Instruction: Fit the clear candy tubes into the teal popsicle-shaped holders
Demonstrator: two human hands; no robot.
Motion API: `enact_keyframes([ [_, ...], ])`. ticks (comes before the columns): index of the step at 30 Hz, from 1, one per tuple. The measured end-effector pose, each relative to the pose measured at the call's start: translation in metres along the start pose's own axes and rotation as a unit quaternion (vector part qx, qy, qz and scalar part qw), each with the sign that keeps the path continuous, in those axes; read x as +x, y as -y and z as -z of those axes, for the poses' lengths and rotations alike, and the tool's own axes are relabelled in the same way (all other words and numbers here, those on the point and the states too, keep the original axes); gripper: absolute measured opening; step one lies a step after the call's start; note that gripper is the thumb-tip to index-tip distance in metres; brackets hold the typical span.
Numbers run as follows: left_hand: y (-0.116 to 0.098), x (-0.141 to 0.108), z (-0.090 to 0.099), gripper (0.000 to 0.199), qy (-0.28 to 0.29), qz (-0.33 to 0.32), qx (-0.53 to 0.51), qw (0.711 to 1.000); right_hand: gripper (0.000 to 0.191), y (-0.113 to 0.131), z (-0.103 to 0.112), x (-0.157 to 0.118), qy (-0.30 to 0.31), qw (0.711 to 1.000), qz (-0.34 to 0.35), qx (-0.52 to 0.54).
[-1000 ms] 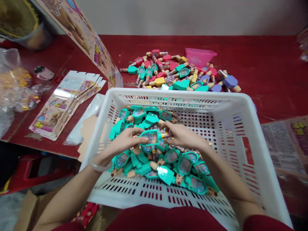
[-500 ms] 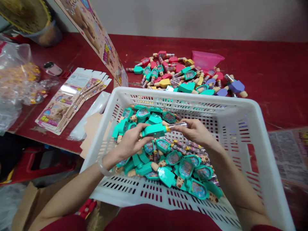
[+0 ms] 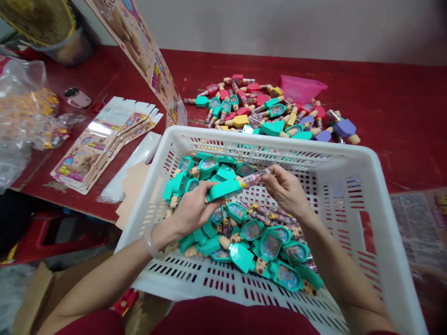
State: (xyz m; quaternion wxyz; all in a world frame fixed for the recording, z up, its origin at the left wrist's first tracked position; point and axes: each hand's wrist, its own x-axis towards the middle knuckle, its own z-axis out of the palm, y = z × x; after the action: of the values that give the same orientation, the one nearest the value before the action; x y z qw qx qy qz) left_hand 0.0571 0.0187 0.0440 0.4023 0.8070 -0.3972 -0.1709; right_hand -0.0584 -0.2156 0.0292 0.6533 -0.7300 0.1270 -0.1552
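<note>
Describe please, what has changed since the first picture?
The right hand has moved rightwards along the clear tube to its far end. The teal toy has turned from window side to plain side. The left hand still holds it; the white basket stays below.

Teal toy point(image 3: 225, 189) and clear tube point(image 3: 254, 178) slant above the basket point(image 3: 272, 141).

A small pink container point(image 3: 78, 99) sits near a clear bag point(image 3: 26, 109) on the red table point(image 3: 394, 111), a red stool point(image 3: 30, 246) lower down.
</note>
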Motion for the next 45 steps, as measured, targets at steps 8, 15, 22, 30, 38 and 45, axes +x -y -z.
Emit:
enact_keyframes([
  [8, -0.008, 0.004, 0.009, 0.048, 0.212, 0.194, -0.338, 0.896, 0.036, 0.009, 0.003, 0.003, 0.099, 0.986, -0.012, 0.136],
  [15, -0.006, -0.002, -0.004, 0.042, 0.186, 0.138, -0.268, 0.935, 0.032, 0.007, -0.010, 0.000, 0.028, 0.991, -0.005, 0.132],
  [22, 0.008, -0.011, -0.016, 0.049, 0.058, 0.045, 0.013, 0.997, 0.038, 0.012, -0.023, -0.003, -0.017, 0.993, -0.003, 0.120],
  [30, 0.030, 0.015, 0.012, 0.061, -0.099, 0.036, 0.059, 0.993, 0.029, 0.009, 0.000, 0.010, -0.116, 0.979, 0.042, 0.159],
  [38, 0.067, 0.031, 0.027, 0.029, 0.015, 0.101, 0.370, 0.923, 0.054, -0.015, 0.000, 0.018, -0.039, 0.992, 0.054, 0.109],
  [45, 0.080, 0.022, -0.009, 0.022, 0.069, 0.019, 0.465, 0.883, 0.047, -0.103, -0.073, 0.016, 0.236, 0.842, 0.012, -0.485],
])
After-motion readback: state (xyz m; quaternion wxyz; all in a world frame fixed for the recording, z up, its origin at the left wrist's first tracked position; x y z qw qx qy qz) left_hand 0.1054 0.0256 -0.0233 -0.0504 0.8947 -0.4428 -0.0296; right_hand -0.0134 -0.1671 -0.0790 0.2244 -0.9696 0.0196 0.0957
